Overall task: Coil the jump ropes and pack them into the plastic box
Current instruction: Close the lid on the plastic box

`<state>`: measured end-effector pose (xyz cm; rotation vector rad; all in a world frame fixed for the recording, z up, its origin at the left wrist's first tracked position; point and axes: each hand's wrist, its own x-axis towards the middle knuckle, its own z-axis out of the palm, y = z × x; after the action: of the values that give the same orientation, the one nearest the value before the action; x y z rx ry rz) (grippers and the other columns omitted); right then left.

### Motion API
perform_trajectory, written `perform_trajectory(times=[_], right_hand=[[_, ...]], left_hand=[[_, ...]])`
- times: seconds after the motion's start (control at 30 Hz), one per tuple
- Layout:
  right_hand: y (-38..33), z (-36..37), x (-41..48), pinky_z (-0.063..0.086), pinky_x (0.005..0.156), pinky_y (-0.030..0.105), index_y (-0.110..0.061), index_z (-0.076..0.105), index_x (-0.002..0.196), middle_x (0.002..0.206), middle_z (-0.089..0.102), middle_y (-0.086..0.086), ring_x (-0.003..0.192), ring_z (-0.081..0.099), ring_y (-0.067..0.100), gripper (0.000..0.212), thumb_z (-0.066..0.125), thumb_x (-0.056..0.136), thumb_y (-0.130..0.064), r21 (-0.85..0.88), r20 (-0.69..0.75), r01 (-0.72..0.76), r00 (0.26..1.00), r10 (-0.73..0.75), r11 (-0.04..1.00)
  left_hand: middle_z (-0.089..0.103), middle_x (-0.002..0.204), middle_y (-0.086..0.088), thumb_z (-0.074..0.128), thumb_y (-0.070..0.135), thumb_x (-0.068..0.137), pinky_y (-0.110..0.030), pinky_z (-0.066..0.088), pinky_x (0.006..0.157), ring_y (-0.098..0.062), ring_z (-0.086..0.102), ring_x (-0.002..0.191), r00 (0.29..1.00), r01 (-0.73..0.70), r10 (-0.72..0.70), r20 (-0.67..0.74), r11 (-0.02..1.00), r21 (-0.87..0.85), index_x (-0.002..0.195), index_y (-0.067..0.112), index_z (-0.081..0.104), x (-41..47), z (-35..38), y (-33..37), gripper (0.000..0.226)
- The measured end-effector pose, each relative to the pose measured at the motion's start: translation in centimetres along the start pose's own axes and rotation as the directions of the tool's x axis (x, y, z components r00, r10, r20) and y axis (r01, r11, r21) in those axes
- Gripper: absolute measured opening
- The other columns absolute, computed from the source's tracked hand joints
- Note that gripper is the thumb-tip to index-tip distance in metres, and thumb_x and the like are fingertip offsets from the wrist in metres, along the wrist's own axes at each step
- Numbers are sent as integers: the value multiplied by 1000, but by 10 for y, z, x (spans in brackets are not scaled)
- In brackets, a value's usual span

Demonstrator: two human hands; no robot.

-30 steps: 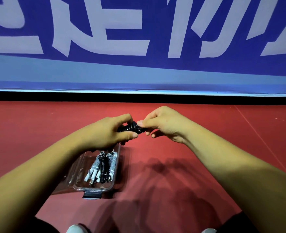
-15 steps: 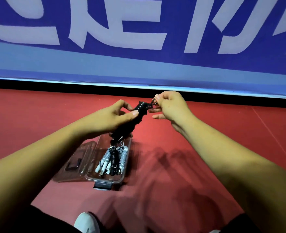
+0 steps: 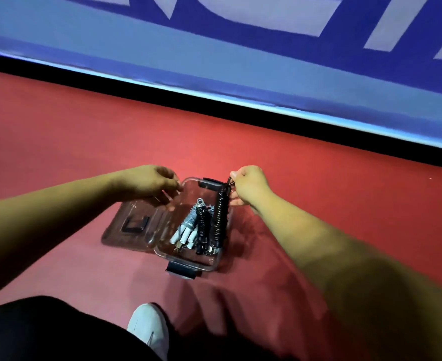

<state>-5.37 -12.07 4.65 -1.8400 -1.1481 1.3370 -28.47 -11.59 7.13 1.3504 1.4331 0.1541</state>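
The right hand is pinching the top ring of the black coiled rope, its lower end lying in the plastic box, the left hand hovering loose and empty, so the springy coil may be risking flopping over the rim.

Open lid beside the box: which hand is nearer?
Left. The left hand hovers by the far edge of the lid; the right hand is across the box, pinching the ring of the black coiled rope.

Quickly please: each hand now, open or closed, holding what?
Left hand: loosely curled, holding nothing, beside the plastic box.
Right hand: pinches the top end of the black coiled rope.
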Motion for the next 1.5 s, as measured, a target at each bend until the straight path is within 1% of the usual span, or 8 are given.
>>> perform_trajectory(times=[0.3, 0.4, 0.5, 0.67, 0.77, 1.0, 1.17, 1.5], right_hand=[[75, 103, 86, 55, 57, 39, -7, 56, 95, 87, 59, 14, 64, 62, 31, 13, 50, 100, -17, -12, 41, -273, 961, 273, 962], [87, 120, 99, 49, 81, 36, 0, 61, 100, 96, 63, 15, 93, 63, 31, 30, 55, 97, -29, -364, -67, -84, 996, 64, 928], [85, 136, 100, 42, 82, 34, -1, 61, 100, 105, 65, 16, 103, 57, 34, 37, 49, 98, -36, -439, -23, 94, 993, -116, 894], [81, 175, 103, 37, 70, 29, -6, 60, 91, 93, 65, 10, 92, 59, 29, 36, 48, 99, -39, -408, 105, 179, 983, -148, 895], [86, 190, 102, 36, 74, 30, -4, 60, 102, 104, 62, 13, 99, 56, 30, 39, 47, 98, -41, -502, 119, 214, 977, -178, 838], [79, 184, 100, 42, 99, 39, -1, 59, 113, 118, 57, 19, 116, 49, 35, 43, 46, 97, -39, -556, -7, 181, 975, -222, 812], [53, 163, 102, 42, 61, 38, -16, 47, 59, 62, 54, 9, 61, 52, 24, 46, 49, 97, -42, -344, 58, 189, 982, -180, 920], [47, 90, 69, 53, 49, 28, 1, 60, 107, 86, 67, 16, 60, 65, 20, 37, 62, 93, -33, 269, 84, 11, 996, -35, 963]], left_hand=[[53, 76, -12, 55, 7, 97, -28, 43, 56, -22, 51, 58, 885, 248, -359, -295, 902, -355, 85, 8, 56, 60, 5, -150, 12], [59, 84, -13, 64, 23, 91, -30, 46, 53, -25, 54, 65, 702, 340, -552, -450, 815, -470, 104, -2, 63, 66, 8, -191, 28], [59, 106, -14, 74, 34, 79, -38, 51, 69, -30, 58, 87, 603, 416, -720, -343, 651, -635, 126, -2, 52, 63, 19, -222, 63], [51, 101, -17, 64, 34, 94, -44, 52, 82, -33, 52, 86, 672, 421, -734, -99, 489, -764, 104, 9, 52, 61, 36, -252, 30], [62, 89, -22, 60, 35, 96, -35, 54, 62, -31, 59, 70, 789, 296, -614, -8, 392, -871, 106, 5, 60, 64, 41, -261, 32], [69, 64, -4, 51, -2, 96, -31, 56, 53, -16, 65, 52, 765, -76, -578, -284, 356, -931, 99, 4, 62, 67, 24, -260, 13], [61, 79, -9, 49, -5, 95, -25, 55, 53, -16, 60, 54, 846, -210, -382, -372, 402, -891, 108, 8, 60, 50, 3, -232, 21], [72, 79, -2, 65, -3, 88, -23, 54, 55, -12, 66, 62, 937, -235, -40, -348, 662, -711, 121, 25, 64, 49, -5, -145, 44]])
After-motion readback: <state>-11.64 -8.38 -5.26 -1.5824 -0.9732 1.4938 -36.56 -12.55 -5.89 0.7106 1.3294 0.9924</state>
